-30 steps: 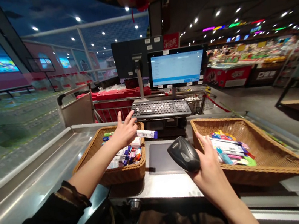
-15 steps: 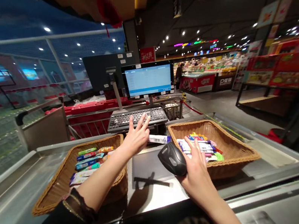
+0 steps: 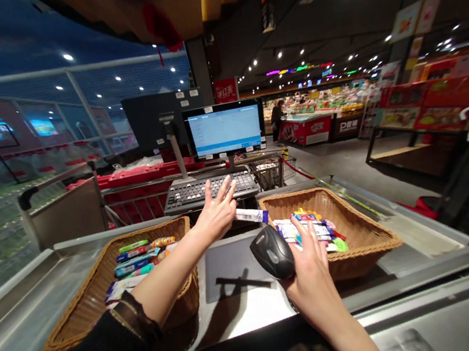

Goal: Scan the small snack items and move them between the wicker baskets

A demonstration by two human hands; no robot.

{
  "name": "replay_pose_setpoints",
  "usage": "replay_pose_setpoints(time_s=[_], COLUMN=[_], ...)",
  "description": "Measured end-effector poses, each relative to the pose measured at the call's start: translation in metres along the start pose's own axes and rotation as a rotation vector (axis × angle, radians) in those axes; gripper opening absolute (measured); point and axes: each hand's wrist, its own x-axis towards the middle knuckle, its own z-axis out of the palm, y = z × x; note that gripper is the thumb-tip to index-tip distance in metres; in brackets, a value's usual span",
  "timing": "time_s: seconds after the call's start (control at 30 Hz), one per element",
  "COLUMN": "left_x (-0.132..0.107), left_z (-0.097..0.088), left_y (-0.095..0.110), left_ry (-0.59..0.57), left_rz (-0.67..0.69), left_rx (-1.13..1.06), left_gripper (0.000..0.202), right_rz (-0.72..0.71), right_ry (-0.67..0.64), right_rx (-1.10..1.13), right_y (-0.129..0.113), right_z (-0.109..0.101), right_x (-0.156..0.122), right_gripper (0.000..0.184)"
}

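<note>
My left hand (image 3: 216,213) is raised in front of the keyboard (image 3: 210,190), pinching a white tube with a blue end (image 3: 251,216) while its other fingers fan out. The tube points right, toward the right wicker basket (image 3: 364,237). My right hand (image 3: 311,273) grips a black handheld scanner (image 3: 271,252), which is aimed up at the tube. Below both lies a dark scan plate (image 3: 227,269) on the steel counter. The left wicker basket (image 3: 85,302) holds several colourful tubes, as does the right one.
A lit monitor (image 3: 225,131) stands behind the keyboard. Red shopping baskets (image 3: 144,175) and a metal cart (image 3: 64,210) sit beyond the counter. A steel counter ledge (image 3: 418,282) runs along the right. Store shelves (image 3: 426,113) and an aisle lie to the right.
My left hand carried the white tube from over the left basket rightward to the counter's middle. The scanner hand stayed put. My view swung right.
</note>
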Motion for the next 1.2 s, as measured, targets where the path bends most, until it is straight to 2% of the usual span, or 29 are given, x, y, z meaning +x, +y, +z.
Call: replay_pose_setpoints(time_s=[0.4, 0.9, 1.03, 1.1, 1.2], left_x=[0.000, -0.002, 0.003, 0.009, 0.026], left_z=[0.000, 0.000, -0.001, 0.001, 0.007], left_y=[0.000, -0.003, 0.000, 0.004, 0.017], left_ry=[-0.038, -0.029, -0.028, -0.016, -0.017], left_rz=[-0.016, -0.022, -0.024, -0.020, 0.005], left_rx=[0.013, 0.005, -0.052, -0.092, -0.141], left_gripper=[0.016, 0.016, 0.016, 0.015, 0.014], right_rz=[0.000, -0.009, 0.028, 0.056, 0.130], right_ry=[-0.006, -0.003, -0.012, 0.001, 0.090], right_rx=[-0.017, 0.008, 0.012, 0.011, 0.004], right_y=[0.002, 0.005, 0.012, 0.023, 0.051], right_z=[0.000, 0.004, -0.009, -0.021, -0.044], right_x=[0.000, 0.000, 0.002, 0.004, 0.005], right_gripper=[0.057, 0.062, 0.058, 0.051, 0.045])
